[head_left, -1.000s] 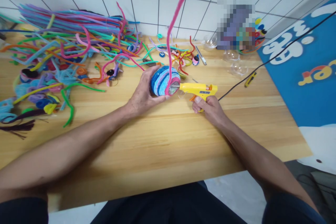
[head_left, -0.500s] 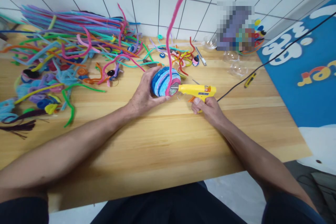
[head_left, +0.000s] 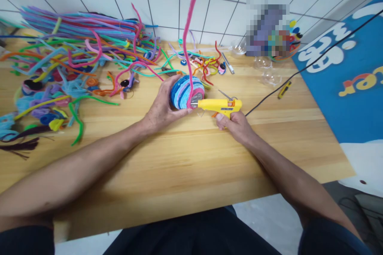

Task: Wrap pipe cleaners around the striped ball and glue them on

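The left hand (head_left: pixel 161 105) holds a round ball (head_left: pixel 181 92) with blue, purple and pink stripes, its fingers and thumb curled around the side. The ball is over the middle of the wooden table (head_left: pixel 185 163), but I can't tell if it touches the wood. A long pink fuzzy stick (head_left: pixel 187 36) goes up from it. The right hand (head_left: pixel 236 125) is wrapped around the handle of a yellow glue gun (head_left: pixel 220 105), and the metal tip is right at the ball, near the bottom of the pink stick. A big pile of fuzzy sticks (head_left: pixel 80 24) lies to the left
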`<state>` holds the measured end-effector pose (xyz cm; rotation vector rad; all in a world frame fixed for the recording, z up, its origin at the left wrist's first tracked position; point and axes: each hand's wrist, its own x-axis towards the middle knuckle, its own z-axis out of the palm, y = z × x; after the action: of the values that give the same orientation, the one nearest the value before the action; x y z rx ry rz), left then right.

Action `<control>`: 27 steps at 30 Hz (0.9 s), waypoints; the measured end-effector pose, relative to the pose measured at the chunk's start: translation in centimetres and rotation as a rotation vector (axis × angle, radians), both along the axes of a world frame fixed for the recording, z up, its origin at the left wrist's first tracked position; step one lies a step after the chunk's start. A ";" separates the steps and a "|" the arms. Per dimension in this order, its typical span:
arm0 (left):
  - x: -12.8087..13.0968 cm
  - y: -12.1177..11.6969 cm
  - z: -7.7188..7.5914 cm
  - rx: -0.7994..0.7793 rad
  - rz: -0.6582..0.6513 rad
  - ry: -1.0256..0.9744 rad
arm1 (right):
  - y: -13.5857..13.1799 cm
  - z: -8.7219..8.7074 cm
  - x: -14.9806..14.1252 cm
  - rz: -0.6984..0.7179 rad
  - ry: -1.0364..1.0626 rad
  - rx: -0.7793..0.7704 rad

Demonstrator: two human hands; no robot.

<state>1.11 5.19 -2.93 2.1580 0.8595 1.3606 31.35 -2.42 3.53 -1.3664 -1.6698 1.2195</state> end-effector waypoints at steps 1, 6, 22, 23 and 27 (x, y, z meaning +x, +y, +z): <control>0.0 0.0 0.0 0.003 -0.003 0.003 | 0.0 -0.1 0.1 0.002 -0.016 0.007; 0.0 0.1 -0.1 -0.004 0.011 -0.001 | 0.0 -0.2 0.1 -0.005 -0.004 0.027; -0.1 -0.1 0.1 -0.017 0.027 0.011 | -0.2 -0.2 0.1 -0.001 -0.056 0.032; -0.1 -0.2 0.1 -0.020 0.032 0.015 | -0.2 -0.2 0.1 0.002 -0.061 0.028; -0.2 -0.2 0.1 -0.033 0.018 -0.001 | 0.0 -0.4 0.0 0.001 -0.060 0.045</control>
<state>0.92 4.99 -2.85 2.1293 0.8963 1.3468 31.33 -2.44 3.14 -1.3871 -1.7289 1.1456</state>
